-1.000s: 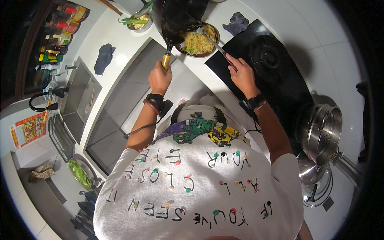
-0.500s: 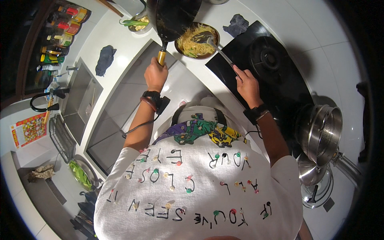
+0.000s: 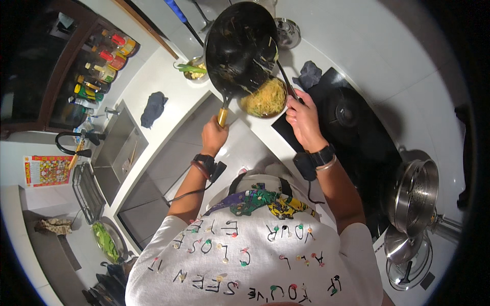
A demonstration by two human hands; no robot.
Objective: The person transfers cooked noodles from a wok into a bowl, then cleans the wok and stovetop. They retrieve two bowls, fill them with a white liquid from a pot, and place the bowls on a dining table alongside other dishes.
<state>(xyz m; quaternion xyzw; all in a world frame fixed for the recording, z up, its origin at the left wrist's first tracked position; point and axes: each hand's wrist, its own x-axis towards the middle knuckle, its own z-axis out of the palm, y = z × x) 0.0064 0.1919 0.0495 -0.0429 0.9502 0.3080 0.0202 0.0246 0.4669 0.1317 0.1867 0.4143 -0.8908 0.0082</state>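
My left hand (image 3: 215,135) is closed round the yellow-brown handle of a black wok (image 3: 237,46). The wok is tipped so that its inside faces me, and a few pale shreds cling to it. Below its lower right rim, a heap of yellow shredded food (image 3: 268,99) fills a dish whose rim is mostly hidden. My right hand (image 3: 304,122) grips the long handle of a metal cooking spatula (image 3: 287,80), which reaches up to the wok's right side; its head is hard to make out there.
Right of the dish are a grey cloth (image 3: 308,75) and a black stovetop (image 3: 352,127). Steel pots (image 3: 416,196) and a glass lid (image 3: 412,270) stand farther right. Leftward are a bowl with green onion (image 3: 191,70), another cloth (image 3: 153,109), a sink (image 3: 120,148) and several bottles (image 3: 104,71).
The wok has tilted further, exposing its inside. The spatula has left the heap for the wok's right side, and the heap looks larger. The whole view has shifted.
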